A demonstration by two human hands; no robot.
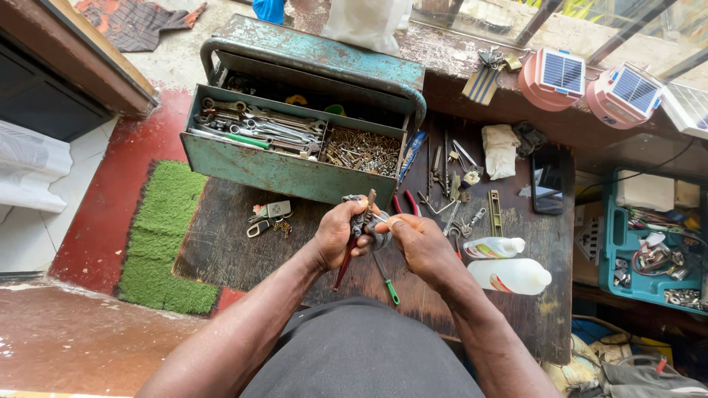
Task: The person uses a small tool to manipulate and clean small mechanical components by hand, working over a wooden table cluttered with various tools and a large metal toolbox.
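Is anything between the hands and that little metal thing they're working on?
No. The left hand grips the small metal part along with a red-handled tool, and the right hand pinches it from the other side. Nothing visible sits between them.

A dark, worn wooden bench [236, 243] carries an open teal metal toolbox [295, 173] at its far side. Just in front of it lies a bunch of keys [269, 217]. To the right lie scattered small hand tools [450, 184], a green-handled screwdriver [386, 280], two white plastic bottles [509, 265], a crumpled cloth [500, 149] and a dark phone [547, 188].
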